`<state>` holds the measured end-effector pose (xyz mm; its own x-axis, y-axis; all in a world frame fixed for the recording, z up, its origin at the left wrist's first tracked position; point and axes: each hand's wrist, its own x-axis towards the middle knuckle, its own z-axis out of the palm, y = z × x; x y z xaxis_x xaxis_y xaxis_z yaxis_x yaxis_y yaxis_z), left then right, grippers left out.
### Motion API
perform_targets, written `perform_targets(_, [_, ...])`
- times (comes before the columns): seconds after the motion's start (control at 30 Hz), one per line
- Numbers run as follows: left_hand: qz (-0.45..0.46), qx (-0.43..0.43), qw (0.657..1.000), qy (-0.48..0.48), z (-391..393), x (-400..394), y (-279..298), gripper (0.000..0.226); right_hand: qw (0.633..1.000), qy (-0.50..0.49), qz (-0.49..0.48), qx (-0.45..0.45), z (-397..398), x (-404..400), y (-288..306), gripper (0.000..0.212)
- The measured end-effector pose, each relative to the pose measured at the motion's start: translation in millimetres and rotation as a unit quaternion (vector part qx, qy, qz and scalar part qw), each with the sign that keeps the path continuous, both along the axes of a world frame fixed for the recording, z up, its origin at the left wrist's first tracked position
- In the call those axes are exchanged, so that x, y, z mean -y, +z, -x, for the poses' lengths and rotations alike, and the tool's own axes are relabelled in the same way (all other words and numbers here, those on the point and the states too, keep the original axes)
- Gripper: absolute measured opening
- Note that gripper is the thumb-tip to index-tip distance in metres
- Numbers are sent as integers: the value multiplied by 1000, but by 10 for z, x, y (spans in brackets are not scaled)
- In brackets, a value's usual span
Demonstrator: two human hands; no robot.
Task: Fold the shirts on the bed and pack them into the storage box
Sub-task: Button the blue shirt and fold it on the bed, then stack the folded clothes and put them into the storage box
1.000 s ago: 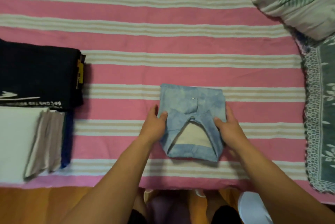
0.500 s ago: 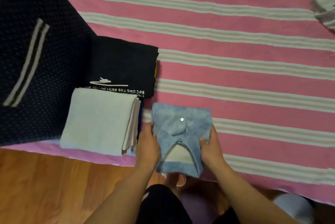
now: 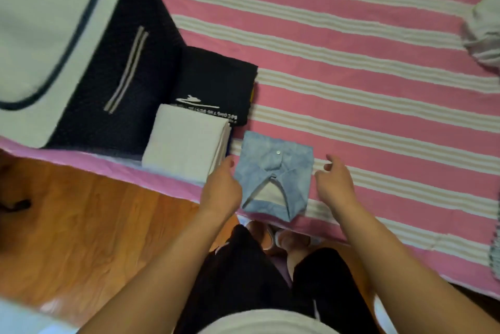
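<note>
Shirt, the folded blue one (image 3: 274,175), lies flat on the pink striped bed (image 3: 365,106) near its near edge, collar opening toward me, snap btn at the far side. Only one view, head cam, so that's all I've got. It sits between my hands: left hand (image 3: 222,189) is at its left edge, touching or just beside, can't tell which, fingers loosely curled, holding nothing; right hand (image 3: 334,182) is off the right edge w/ bare sheet showing between, fingers relaxed and half spread, holding nothing. Shirt is roughly square, a bit longer near-to-far. Storage box (image 3: 119,68), dark w/ a pale lining, stands far-left of the shirt, beyond the white folded stack (image 3: 186,141) and black folded shirt (image 3: 216,82). So I reckon the move goes left and away, and my left hand is nearer both shirt and box.
</note>
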<state>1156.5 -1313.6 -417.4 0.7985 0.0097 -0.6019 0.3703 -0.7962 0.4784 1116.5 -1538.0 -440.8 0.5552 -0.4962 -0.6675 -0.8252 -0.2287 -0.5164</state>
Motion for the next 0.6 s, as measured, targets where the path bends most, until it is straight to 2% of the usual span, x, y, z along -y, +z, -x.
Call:
perform_targets(0.1, [61, 24, 997, 43, -68, -254, 627, 39, 998, -16, -52, 25, -80, -115, 544, 36])
perform_targets(0.2, [99, 63, 991, 66, -112, -528, 1176, 36, 995, 8, -85, 52, -217, -354, 1053, 27])
perform_targets(0.4, [123, 152, 981, 15, -507, -1242, 1885, 36, 979, 82, -106, 155, -551, -1138, 1917, 18])
perform_targets(0.5, [144, 195, 970, 5, -543, -2073, 2122, 34, 971, 92, -112, 190, -781, -1890, 2146, 19])
perform_targets(0.6, [157, 192, 969, 22, -454, -3197, 2263, 30, 962, 92, -122, 226, -942, -2834, 2279, 21])
